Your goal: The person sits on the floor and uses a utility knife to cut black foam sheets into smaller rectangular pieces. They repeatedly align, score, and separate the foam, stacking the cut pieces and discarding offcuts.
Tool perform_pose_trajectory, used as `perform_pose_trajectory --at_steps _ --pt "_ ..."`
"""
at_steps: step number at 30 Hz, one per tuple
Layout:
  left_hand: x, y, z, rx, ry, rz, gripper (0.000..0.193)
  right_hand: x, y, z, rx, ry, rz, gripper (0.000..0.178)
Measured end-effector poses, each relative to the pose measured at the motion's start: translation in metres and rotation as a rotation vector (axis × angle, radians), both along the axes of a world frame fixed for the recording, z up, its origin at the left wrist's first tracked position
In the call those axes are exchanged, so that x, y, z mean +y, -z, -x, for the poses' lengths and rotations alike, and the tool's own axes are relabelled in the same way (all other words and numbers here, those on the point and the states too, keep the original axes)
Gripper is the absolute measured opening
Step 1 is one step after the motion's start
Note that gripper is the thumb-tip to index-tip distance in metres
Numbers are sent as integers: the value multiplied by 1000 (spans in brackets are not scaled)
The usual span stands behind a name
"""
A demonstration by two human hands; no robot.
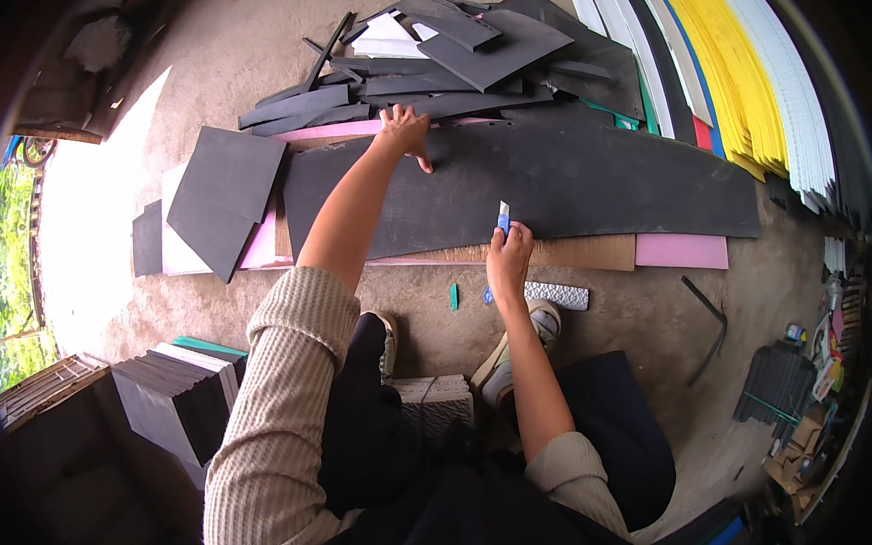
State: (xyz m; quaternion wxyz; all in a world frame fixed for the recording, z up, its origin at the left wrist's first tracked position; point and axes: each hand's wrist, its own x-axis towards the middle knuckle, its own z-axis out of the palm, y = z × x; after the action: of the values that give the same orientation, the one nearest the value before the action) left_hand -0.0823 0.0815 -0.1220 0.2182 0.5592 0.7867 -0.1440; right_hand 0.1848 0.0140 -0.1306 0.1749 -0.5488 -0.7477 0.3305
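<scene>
A long black foam sheet (593, 177) lies across the floor before me, over brown cardboard (581, 253) and pink sheets (682, 250). My left hand (404, 135) reaches to its far edge, fingers spread, resting on or just over the black surface. In my right hand (509, 261) is a blue utility knife (503, 220), its pale blade pointing away from me. That hand is at the near edge of the black sheet; whether the blade touches the sheet I cannot tell.
Black offcuts (433, 71) are heaped beyond the sheet. Yellow sheets (740, 81) and white ones are stacked at the far right. A loose black piece (222, 198) lies at the left. Tied black blocks (780, 381) stand at the right, and a patterned silver strip (558, 295) lies near my shoe.
</scene>
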Motion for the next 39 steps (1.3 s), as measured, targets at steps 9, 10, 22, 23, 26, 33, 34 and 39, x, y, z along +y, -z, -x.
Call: perform_pose_trajectory --at_steps 9,10,22,23,26,33,34,39 --pt "-29 -34 4 -279 57 -311 79 -22 8 -1 37 31 -131 31" --pt "-30 -45 4 -267 63 -348 77 -21 7 0 86 26 -108 32" --pt "-47 -110 -42 91 172 -758 63 36 -36 -20 381 118 177 34" --pt "-53 -109 -44 96 181 -793 62 29 -39 -19 381 95 136 33" --pt "-64 -110 -51 -21 148 -890 47 7 -45 -27 237 15 242 52" --pt "-79 -112 -57 -225 18 -972 30 -26 -113 -29 605 -149 256 73" --pt "-78 -114 -59 -253 4 -960 29 -28 -122 -28 645 -150 251 72" --pt "-77 -117 -59 -317 -64 -902 28 -38 -137 -24 537 -109 117 44"
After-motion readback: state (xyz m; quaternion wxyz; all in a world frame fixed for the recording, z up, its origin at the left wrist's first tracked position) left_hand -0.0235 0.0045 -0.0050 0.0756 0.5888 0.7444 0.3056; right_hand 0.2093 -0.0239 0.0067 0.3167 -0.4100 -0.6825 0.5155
